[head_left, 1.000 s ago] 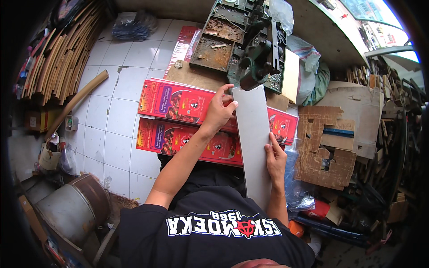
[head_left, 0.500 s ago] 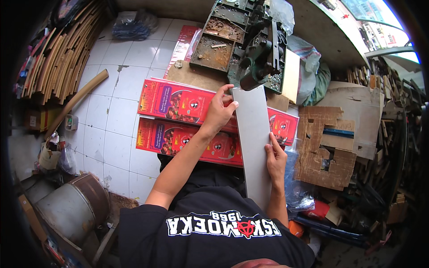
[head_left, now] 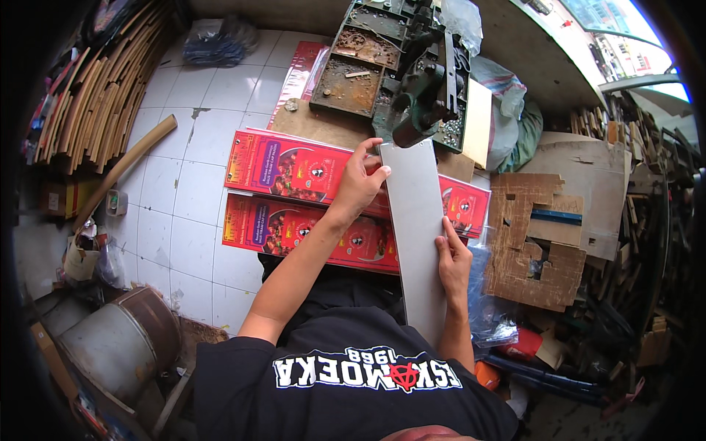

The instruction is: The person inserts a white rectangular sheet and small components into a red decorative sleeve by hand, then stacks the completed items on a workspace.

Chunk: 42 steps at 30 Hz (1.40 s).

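A long, flat grey panel (head_left: 415, 220) extends from my lap to beneath the head of a dark green machine press (head_left: 415, 125). Near its far left corner, my left hand (head_left: 359, 185) holds the panel's edge, fingers curled and thumb against it. Along the right edge, my right hand (head_left: 454, 263) grips the panel with thumb on top and forefinger stretched along the side. Under the panel lie red printed sheets in two piles, a far pile (head_left: 287, 169) and a near pile (head_left: 312, 234). Parts of both are hidden by the panel and my left arm.
A compartmented metal tray (head_left: 347, 87) with small loose bits stands left of the press. Cut cardboard (head_left: 533, 242) and clear plastic (head_left: 482, 301) lie to my right. Stacked brown boards (head_left: 95, 103), a curved tube (head_left: 129, 165) and a metal drum (head_left: 121, 342) are on the left.
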{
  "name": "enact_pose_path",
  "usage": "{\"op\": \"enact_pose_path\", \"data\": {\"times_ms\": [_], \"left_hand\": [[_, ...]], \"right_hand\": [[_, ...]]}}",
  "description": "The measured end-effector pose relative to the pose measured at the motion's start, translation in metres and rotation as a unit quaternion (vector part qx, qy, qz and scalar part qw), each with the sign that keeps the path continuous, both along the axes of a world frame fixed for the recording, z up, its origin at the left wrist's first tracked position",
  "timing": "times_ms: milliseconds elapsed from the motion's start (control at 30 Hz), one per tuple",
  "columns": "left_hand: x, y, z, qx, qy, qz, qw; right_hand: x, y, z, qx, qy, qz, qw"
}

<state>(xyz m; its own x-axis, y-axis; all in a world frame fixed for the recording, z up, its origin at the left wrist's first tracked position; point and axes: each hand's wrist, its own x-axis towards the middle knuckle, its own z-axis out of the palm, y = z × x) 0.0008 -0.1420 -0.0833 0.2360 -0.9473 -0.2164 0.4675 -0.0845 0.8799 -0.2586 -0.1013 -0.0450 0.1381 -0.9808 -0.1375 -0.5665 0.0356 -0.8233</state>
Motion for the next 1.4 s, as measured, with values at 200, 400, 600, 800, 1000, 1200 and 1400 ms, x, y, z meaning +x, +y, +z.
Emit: {"op": "enact_pose_path", "data": {"times_ms": [200,400,600,800,1000,1200,1400], "left_hand": [[0.0,0.001,0.002,0.006,-0.006,-0.003,1.0],[0.0,0.001,0.001,0.007,-0.018,0.003,1.0],[0.0,-0.001,0.001,0.006,-0.014,0.006,1.0],[0.0,0.0,0.0,0.011,-0.013,0.005,1.0],[0.0,0.002,0.0,0.009,-0.017,0.005,1.0],[0.001,0.003,0.003,0.014,-0.015,-0.006,1.0],[0.001,0.002,0.001,0.006,-0.002,-0.007,1.0]], "right_hand": [[-0.002,0.0,-0.002,-0.002,-0.006,0.003,1.0],[0.001,-0.001,0.001,-0.002,0.007,0.005,1.0],[0.002,-0.001,0.002,-0.003,-0.004,0.005,1.0],[0.0,-0.001,-0.001,-0.006,-0.002,0.009,1.0],[0.0,0.0,0.0,-0.014,-0.005,0.011,1.0],[0.001,-0.001,0.0,-0.013,-0.001,0.008,1.0],[0.003,-0.002,0.006,-0.016,0.013,0.013,1.0]]}}
